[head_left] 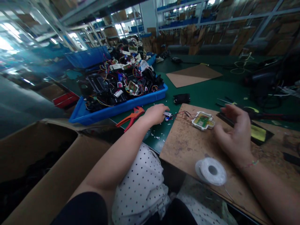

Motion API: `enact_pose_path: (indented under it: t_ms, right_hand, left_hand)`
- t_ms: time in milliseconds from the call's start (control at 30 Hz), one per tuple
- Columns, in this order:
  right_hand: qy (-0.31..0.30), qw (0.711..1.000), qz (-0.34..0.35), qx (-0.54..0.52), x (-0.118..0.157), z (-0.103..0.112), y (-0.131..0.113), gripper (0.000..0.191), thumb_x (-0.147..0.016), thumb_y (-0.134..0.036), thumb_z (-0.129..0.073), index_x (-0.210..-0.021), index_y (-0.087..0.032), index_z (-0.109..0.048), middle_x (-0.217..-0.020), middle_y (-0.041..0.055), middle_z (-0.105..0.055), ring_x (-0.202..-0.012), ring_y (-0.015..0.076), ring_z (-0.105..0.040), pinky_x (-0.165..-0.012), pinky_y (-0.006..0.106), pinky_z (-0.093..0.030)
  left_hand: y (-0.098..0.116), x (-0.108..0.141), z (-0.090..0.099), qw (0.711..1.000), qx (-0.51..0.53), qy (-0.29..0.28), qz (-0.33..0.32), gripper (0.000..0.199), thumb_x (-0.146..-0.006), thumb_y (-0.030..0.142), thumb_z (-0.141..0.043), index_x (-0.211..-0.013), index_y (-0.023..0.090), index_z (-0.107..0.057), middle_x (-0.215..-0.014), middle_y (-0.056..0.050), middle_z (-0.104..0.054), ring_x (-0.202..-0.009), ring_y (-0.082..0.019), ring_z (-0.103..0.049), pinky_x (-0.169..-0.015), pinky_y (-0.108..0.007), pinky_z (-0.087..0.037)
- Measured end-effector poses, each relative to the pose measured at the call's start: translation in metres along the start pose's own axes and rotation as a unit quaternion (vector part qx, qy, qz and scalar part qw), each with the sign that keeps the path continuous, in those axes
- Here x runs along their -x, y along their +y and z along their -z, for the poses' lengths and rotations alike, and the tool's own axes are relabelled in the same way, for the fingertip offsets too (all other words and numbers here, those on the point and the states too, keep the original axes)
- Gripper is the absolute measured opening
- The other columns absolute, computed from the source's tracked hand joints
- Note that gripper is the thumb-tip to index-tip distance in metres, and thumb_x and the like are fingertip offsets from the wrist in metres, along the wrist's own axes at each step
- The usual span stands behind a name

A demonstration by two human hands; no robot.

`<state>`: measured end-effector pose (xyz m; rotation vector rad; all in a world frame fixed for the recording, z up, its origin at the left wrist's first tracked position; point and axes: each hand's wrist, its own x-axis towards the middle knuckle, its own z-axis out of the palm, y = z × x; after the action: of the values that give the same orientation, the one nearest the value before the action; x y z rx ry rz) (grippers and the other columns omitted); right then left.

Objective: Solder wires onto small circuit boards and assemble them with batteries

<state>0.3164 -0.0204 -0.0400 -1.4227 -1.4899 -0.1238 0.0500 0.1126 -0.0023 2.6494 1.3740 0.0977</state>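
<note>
My left hand (156,114) is closed at the fingertips on a small blue-and-white part (167,116), which lies low over the green table. Thin red and black wires (184,113) run from that part to a green circuit board in a white frame (202,121) on the brown board. To the right of the circuit board, my right hand (236,133) hovers with thumb and fingers apart and nothing visible between them. Orange-handled pliers (131,117) lie just left of my left hand. A white spool of wire (212,171) rests near the brown board's front edge.
A blue tray (122,107) heaped with wired electronic parts stands at the left back. Farther away lies a cardboard sheet (193,75). A black case (182,98) sits behind the brown board (180,147). An open carton (56,168) stands at the lower left.
</note>
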Motion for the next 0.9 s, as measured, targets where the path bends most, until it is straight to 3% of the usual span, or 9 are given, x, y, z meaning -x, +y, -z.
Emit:
enact_pose_path:
  t_ms: [133, 233, 367, 500, 667, 800, 900]
  right_hand:
    - [-0.022, 0.997, 0.076, 0.022, 0.005, 0.001, -0.018, 0.057, -0.083, -0.017, -0.065, -0.137, -0.023, -0.052, -0.117, 0.0125, -0.066, -0.107, 0.0297, -0.065, -0.097, 0.051, -0.054]
    - [-0.055, 0.988, 0.143, 0.006, 0.009, 0.0, -0.024, 0.057, -0.082, -0.013, -0.064, -0.136, -0.025, -0.052, -0.116, 0.0105, -0.068, -0.106, 0.0281, -0.067, -0.095, 0.048, -0.055]
    - [-0.09, 0.976, 0.197, -0.01, 0.012, -0.002, -0.026, 0.056, -0.083, -0.01, -0.064, -0.135, -0.027, -0.052, -0.119, 0.0095, -0.069, -0.106, 0.0266, -0.068, -0.092, 0.046, -0.056]
    - [-0.093, 0.969, 0.228, -0.001, 0.007, -0.006, -0.029, 0.053, -0.084, -0.011, -0.065, -0.133, -0.025, -0.053, -0.118, 0.0095, -0.07, -0.107, 0.0256, -0.067, -0.094, 0.045, -0.055]
    - [-0.135, 0.958, 0.244, 0.065, -0.005, -0.018, -0.046, 0.059, -0.092, -0.025, -0.063, -0.146, -0.024, -0.042, -0.139, 0.011, -0.062, -0.125, 0.0278, -0.06, -0.105, 0.046, -0.049]
    - [-0.181, 0.953, 0.224, 0.091, -0.003, -0.025, -0.052, 0.052, -0.096, -0.036, -0.058, -0.144, -0.023, -0.044, -0.133, 0.0119, -0.066, -0.121, 0.0284, -0.06, -0.102, 0.047, -0.045]
    - [-0.208, 0.956, 0.203, 0.031, 0.005, -0.024, -0.046, 0.04, -0.1, -0.039, -0.05, -0.137, -0.024, -0.05, -0.121, 0.01, -0.069, -0.111, 0.0251, -0.061, -0.096, 0.044, -0.043]
  left_hand:
    - [-0.011, 0.001, -0.013, 1.0, -0.001, 0.003, -0.001, 0.028, -0.098, 0.035, -0.06, -0.118, 0.015, -0.064, -0.113, -0.009, -0.068, -0.105, -0.024, -0.065, -0.093, -0.044, -0.053]
    - [-0.015, 0.008, -0.017, 1.0, 0.005, 0.01, 0.007, 0.029, -0.098, 0.037, -0.06, -0.118, 0.015, -0.06, -0.105, -0.009, -0.07, -0.095, -0.023, -0.067, -0.085, -0.04, -0.054]
    - [-0.011, 0.016, -0.014, 0.999, 0.025, 0.047, -0.008, 0.038, -0.094, 0.029, -0.065, -0.128, 0.018, -0.052, -0.113, -0.011, -0.071, -0.102, -0.026, -0.067, -0.085, -0.036, -0.051]
    - [0.011, 0.031, -0.002, 0.99, 0.045, 0.126, -0.035, 0.049, -0.095, 0.022, -0.061, -0.14, 0.017, -0.043, -0.121, -0.01, -0.068, -0.113, -0.027, -0.061, -0.097, -0.041, -0.046]
    - [0.051, 0.061, 0.003, 0.973, 0.085, 0.206, -0.059, 0.044, -0.099, 0.026, -0.055, -0.14, 0.015, -0.044, -0.122, -0.012, -0.065, -0.114, -0.028, -0.058, -0.102, -0.043, -0.044]
    - [0.074, 0.085, -0.006, 0.951, 0.184, 0.24, -0.072, 0.032, -0.096, 0.022, -0.057, -0.128, 0.019, -0.055, -0.123, -0.011, -0.065, -0.117, -0.028, -0.058, -0.104, -0.043, -0.044]
    - [0.083, 0.096, -0.011, 0.929, 0.295, 0.219, -0.053, 0.025, -0.095, 0.024, -0.061, -0.119, 0.02, -0.06, -0.119, -0.01, -0.065, -0.115, -0.027, -0.058, -0.102, -0.043, -0.045]
